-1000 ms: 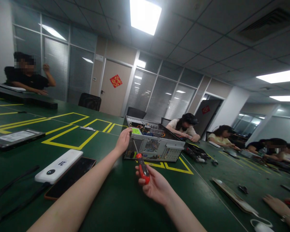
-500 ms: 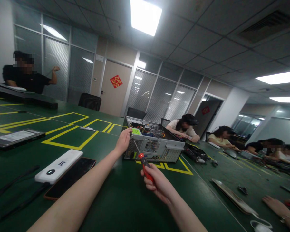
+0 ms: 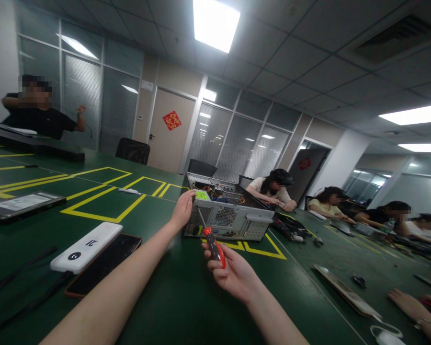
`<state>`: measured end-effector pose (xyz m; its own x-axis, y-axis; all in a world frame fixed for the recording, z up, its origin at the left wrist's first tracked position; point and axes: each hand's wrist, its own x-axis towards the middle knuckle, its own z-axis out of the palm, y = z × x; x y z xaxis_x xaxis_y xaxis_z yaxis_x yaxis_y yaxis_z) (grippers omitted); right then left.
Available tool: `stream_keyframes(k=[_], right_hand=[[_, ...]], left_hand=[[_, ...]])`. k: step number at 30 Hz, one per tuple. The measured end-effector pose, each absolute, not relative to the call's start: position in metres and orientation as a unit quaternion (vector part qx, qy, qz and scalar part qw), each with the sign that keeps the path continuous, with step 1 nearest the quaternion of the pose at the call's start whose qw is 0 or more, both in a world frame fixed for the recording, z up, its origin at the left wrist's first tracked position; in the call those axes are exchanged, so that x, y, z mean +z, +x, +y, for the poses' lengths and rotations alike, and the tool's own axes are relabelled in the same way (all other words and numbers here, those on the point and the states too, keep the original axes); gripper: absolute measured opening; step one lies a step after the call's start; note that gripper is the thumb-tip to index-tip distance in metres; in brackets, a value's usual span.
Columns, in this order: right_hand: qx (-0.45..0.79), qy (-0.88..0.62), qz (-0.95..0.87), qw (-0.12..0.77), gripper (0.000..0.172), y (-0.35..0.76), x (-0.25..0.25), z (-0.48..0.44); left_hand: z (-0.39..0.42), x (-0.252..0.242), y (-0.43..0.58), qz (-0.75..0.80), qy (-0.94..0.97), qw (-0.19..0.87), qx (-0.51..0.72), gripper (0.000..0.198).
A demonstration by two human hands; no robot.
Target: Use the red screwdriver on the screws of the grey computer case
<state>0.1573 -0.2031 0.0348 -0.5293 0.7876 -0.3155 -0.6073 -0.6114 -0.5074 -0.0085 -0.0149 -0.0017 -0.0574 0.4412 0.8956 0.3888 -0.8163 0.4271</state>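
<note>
An opened desktop computer case lies on its side on the green table, its perforated rear panel facing me. Inside its left end sits a power supply with a bright green label; cables and boards show behind it. My left hand grips the case's left corner beside that label, fingers closed. In my right hand is a red and black screwdriver, fingers wrapped round the handle. Its thin shaft points up and left to the rear panel near the power supply. Whether the tip sits in a screw is too small to tell.
Left of my arm lie a white power bank with a cable, a dark phone and a hard drive. Yellow tape marks the table. At right are a black tool pouch, a long white-edged device and another person's hand.
The screwdriver handle has shifted slightly left and turned in my right hand, and my right fingers have changed their hold. My left hand stays on the case.
</note>
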Motion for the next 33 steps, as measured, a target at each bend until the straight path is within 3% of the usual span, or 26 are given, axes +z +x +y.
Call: stream_keyframes(k=[3,8,19,26,33], right_hand=[[0.848,-0.272,-0.177,0.419,0.027,0.157,0.035,-0.203],[0.842,-0.271,-0.176,0.433,0.010,0.155,0.033,-0.205],[0.863,-0.246,-0.161,0.411,0.028,0.155,0.033,-0.202],[0.846,-0.293,-0.189,0.403,0.014,0.153,0.036,-0.199],[0.875,-0.271,-0.166,0.365,0.020,0.143,0.054,-0.200]], left_hand=[[-0.014,-0.002,-0.008,0.302,0.688,0.020,0.660,0.035],[-0.014,-0.002,-0.008,0.301,0.687,0.018,0.661,0.035],[-0.014,-0.002,-0.008,0.301,0.686,0.024,0.662,0.036],[-0.014,-0.002,-0.008,0.300,0.688,0.022,0.661,0.035],[-0.012,-0.003,-0.008,0.302,0.686,0.021,0.662,0.035]])
